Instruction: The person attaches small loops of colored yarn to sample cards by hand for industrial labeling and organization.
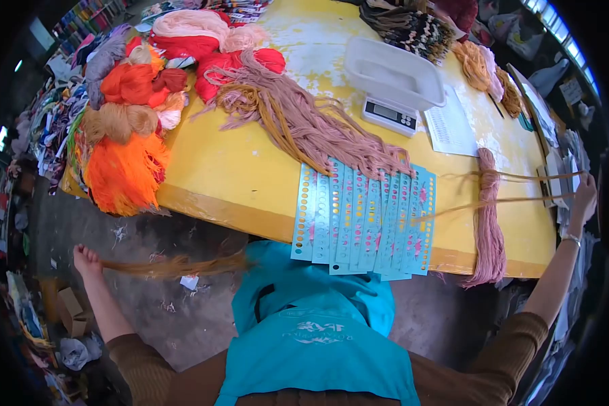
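Far out to the left, my left hand [88, 260] is closed around a bunch of brown yarn [183, 266] that stretches toward my apron. On the far right, my right hand [586, 196] grips thin brown strands, spread in two lines over the table. These strands pass across a mauve yarn skein [488, 223] hanging over the table's front edge. Between my hands, overlapping turquoise punched cards [358, 223] lie at that edge. A long heap of mauve and mustard yarn [318, 128] rests on their upper ends. Whether both hands hold one length of yarn cannot be seen.
A digital scale [389, 115] with a white tray [402, 71] stands on the yellow table [223, 176], beside a printed sheet [450, 125]. Orange and red yarn bundles [125, 162] pile up at the left end. Dark yarn [406, 30] lies at the back.
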A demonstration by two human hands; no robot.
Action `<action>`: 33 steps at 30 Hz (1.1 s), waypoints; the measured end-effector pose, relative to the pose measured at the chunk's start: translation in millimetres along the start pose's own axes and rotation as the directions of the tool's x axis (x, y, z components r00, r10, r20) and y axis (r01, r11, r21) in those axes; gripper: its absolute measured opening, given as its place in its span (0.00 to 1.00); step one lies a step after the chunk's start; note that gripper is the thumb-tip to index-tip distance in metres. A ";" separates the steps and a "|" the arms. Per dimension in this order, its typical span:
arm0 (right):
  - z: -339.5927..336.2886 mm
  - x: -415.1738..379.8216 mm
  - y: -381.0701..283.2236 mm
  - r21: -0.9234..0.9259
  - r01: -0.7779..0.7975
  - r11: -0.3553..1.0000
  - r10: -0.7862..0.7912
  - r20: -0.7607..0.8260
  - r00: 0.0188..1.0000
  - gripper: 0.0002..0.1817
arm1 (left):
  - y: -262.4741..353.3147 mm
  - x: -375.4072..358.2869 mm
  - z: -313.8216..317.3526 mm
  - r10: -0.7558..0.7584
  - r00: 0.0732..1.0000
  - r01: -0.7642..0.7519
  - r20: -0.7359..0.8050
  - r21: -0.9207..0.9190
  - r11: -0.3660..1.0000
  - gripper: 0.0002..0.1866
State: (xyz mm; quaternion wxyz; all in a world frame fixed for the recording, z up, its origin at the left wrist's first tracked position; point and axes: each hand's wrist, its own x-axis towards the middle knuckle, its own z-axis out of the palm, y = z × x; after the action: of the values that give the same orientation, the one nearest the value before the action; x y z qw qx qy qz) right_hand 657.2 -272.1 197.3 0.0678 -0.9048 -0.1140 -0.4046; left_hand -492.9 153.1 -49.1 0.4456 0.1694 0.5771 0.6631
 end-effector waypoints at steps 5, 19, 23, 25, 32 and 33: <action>-14.5 -28.9 -37.9 0.335 0.382 0.861 -0.403 -0.009 0.915 0.18 | -46.0 -120.6 147.9 -0.298 0.813 0.516 0.500 -0.381 0.768 0.14; -64.6 -332.9 -311.9 0.727 -0.651 0.220 -0.959 0.283 -0.009 0.07 | -188.1 -392.7 381.8 -0.427 0.103 0.106 0.898 0.417 0.903 0.21; -61.5 -353.5 -326.0 0.680 -0.666 0.305 -0.950 0.269 -0.161 0.08 | -218.6 -410.9 399.5 -0.186 0.007 -0.531 0.982 0.162 0.832 0.17; -57.2 -356.6 -327.9 0.638 -0.697 0.328 -0.944 0.247 -0.218 0.08 | -236.5 -407.9 403.0 -0.031 -0.061 -0.744 0.998 -0.025 0.667 0.12; -37.0 -380.5 -329.1 0.671 -0.716 0.195 -0.938 0.340 0.062 0.10 | -250.0 -395.5 415.5 -0.397 0.127 -0.493 0.909 0.405 0.770 0.11; -53.0 -372.5 -330.6 0.743 -0.621 0.249 -0.914 0.392 0.102 0.11 | -253.3 -394.7 415.4 -0.399 0.127 -0.493 0.908 0.406 0.769 0.11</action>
State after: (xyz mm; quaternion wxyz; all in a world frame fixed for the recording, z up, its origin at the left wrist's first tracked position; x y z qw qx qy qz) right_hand 292.0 -20.9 -35.9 0.4247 -0.6113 -0.4818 0.4623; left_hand 129.6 81.8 -52.1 0.5990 0.7219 0.3108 0.1534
